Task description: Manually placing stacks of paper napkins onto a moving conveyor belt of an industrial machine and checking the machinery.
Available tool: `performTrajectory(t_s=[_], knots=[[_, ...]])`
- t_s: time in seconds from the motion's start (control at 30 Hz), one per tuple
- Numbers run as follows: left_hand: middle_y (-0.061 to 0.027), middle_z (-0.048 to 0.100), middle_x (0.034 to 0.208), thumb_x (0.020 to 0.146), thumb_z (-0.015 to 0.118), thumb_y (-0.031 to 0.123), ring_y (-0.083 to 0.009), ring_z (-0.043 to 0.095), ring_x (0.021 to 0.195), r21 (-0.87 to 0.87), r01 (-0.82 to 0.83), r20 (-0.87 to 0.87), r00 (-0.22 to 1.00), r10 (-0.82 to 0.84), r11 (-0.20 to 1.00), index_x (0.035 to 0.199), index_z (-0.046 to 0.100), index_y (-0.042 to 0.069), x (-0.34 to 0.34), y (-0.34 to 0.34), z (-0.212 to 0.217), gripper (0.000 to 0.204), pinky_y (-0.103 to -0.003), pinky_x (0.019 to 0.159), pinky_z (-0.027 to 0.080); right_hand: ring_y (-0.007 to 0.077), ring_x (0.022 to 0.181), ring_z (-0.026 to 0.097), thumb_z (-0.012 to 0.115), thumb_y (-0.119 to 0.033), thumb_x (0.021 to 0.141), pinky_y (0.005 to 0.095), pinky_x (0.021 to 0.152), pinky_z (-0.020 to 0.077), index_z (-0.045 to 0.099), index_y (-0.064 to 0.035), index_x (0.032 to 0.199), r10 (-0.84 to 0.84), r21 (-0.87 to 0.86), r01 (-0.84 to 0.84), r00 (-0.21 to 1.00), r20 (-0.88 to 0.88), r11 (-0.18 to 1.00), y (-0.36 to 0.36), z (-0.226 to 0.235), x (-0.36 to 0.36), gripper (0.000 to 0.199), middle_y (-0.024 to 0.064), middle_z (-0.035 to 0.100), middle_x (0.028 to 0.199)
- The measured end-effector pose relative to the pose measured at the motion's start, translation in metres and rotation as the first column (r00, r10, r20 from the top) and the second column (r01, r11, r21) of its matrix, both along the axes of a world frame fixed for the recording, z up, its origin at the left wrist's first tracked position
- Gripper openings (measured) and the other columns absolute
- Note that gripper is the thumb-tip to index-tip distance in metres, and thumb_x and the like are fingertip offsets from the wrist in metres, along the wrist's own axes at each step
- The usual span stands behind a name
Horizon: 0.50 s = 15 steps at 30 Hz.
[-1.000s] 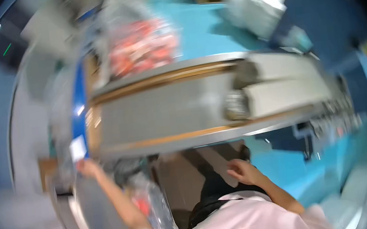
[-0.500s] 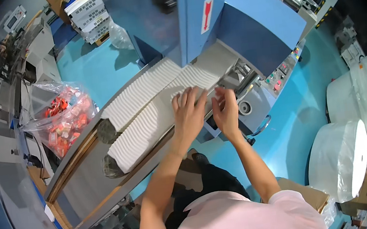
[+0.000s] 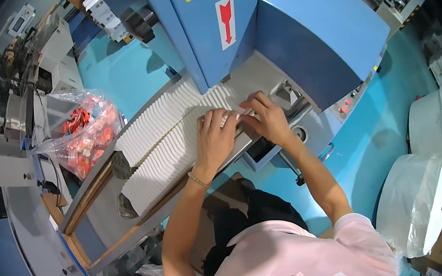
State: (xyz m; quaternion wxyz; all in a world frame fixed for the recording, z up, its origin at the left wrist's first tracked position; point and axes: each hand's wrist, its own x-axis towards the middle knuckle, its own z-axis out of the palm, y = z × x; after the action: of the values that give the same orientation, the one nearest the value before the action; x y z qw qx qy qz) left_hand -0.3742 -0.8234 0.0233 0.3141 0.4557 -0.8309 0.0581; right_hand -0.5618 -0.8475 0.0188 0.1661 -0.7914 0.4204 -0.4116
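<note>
Your right hand (image 3: 268, 120) has swung in toward your left hand (image 3: 215, 141) since half a second ago, and their fingertips now almost meet at the edge of the near row of white sheets (image 3: 161, 170). Your left hand lies over that row with its fingers bent and a little apart; your right hand curls with its thumb below the fingers, and you cannot tell from here whether either one pinches a sheet. That row lies along the grey metal tabletop (image 3: 103, 210), beside a matching far row (image 3: 155, 116), and both run up under the blue machine (image 3: 317, 21). Dark lumps (image 3: 120, 165) sit at the rows' lower ends, and wooden strips (image 3: 125, 235) line the tabletop. Above your hands, the machine bears a red arrow label (image 3: 226, 22) and, on its far side, a black knob (image 3: 141, 25). Past the far row sits a clear bag of red and orange packets (image 3: 91, 134). Bright blue floor (image 3: 363, 131) spreads to your right, where big white rolls (image 3: 414, 205) stand in plastic wrap.
</note>
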Motion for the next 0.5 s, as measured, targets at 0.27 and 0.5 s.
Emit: performTrajectory(t_s=[0.27, 0.5], knots=[[-0.0045, 0.056, 0.103, 0.085, 0.064, 0.014, -0.0235, 0.054, 0.098, -0.007, 0.004, 0.019, 1.0, -0.003, 1.0, 0.103, 0.063, 0.01, 0.014, 0.006, -0.004, 0.018, -0.039, 0.082, 0.043, 0.03, 0.077, 0.06, 0.073, -0.003, 0.073, 0.0381, 0.066, 0.049, 0.065, -0.0066, 0.094, -0.189, -0.253, 0.178, 0.982, -0.021, 0.951, 0.006, -0.015, 0.018, 0.022, 0.0093, 0.059, 0.091], [-0.0035, 0.057, 0.105, 0.086, 0.062, 0.014, -0.0222, 0.053, 0.101, -0.008, -0.013, 0.063, 0.998, 0.014, 1.0, 0.106, 0.063, 0.011, 0.016, 0.008, -0.005, 0.02, -0.039, 0.084, 0.043, 0.0306, 0.094, 0.053, 0.065, -0.002, 0.069, 0.0386, 0.078, 0.0428, 0.061, -0.0029, 0.099, -0.255, -0.338, 0.203, 0.96, -0.118, 0.919, 0.019, -0.027, 0.041, 0.03, 0.0119, 0.056, 0.107]])
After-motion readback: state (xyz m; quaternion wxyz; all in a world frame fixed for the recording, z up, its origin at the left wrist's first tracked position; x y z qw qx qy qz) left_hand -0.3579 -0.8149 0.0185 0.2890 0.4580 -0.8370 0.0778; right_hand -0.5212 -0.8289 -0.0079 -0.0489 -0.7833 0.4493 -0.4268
